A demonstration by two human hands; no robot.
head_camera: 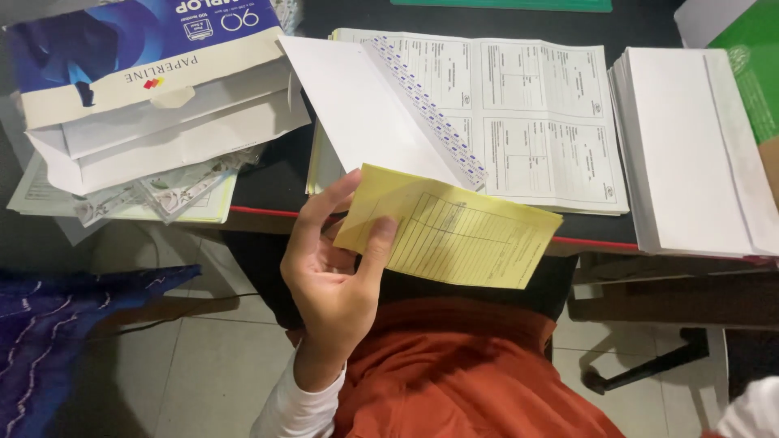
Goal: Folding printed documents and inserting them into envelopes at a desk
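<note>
Left hand (pixel 329 280) raised over the lap, fingers (pixel 376 243) pinching the left end of a yellow form slip (pixel 462 231), held just off the bench's near edge. Right hand out of view. Open white envelope (pixel 365 113) lies flap-up mid-bench on a stack of printed sheets (pixel 544 105). Envelope stack (pixel 690 154) at right edge, paper ream wrapper (pixel 138 57) at far-left corner. Judged: slip not yet in the envelope; flap unsealed
</note>
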